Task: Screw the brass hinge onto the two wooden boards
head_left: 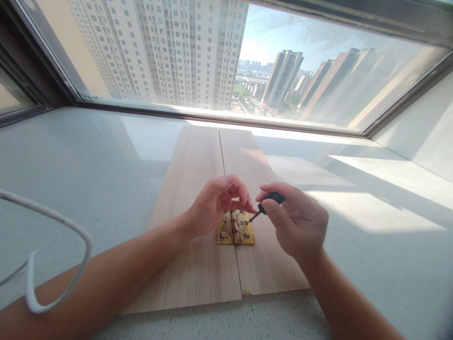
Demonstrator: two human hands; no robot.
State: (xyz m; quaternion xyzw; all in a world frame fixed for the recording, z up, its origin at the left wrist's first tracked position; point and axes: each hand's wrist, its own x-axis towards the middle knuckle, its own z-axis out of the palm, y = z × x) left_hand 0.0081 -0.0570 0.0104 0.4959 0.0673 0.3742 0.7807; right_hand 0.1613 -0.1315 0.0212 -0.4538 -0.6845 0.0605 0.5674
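Note:
A small screwdriver (273,200) with a dark handle is held in my right hand (300,219), its shaft slanting down to the left. The tip meets a screw spot on the right leaf of a brass-coloured hinge (235,232). The hinge lies across the seam between the left wooden board (193,189) and the right wooden board (272,264). Screw heads show on its lower part; my left hand hides some of its top. Loosely curved, with fingers apart, my left hand (217,203) hovers over the hinge, fingertips close to the screwdriver shaft. Whether they touch it I cannot tell.
Both boards lie side by side on a pale speckled sill (116,184). A white cable (76,231) loops at the left, in front of my forearm. Behind the boards runs a dark window frame (212,117), with tall buildings outside. A small chip (246,293) marks the right board's near corner.

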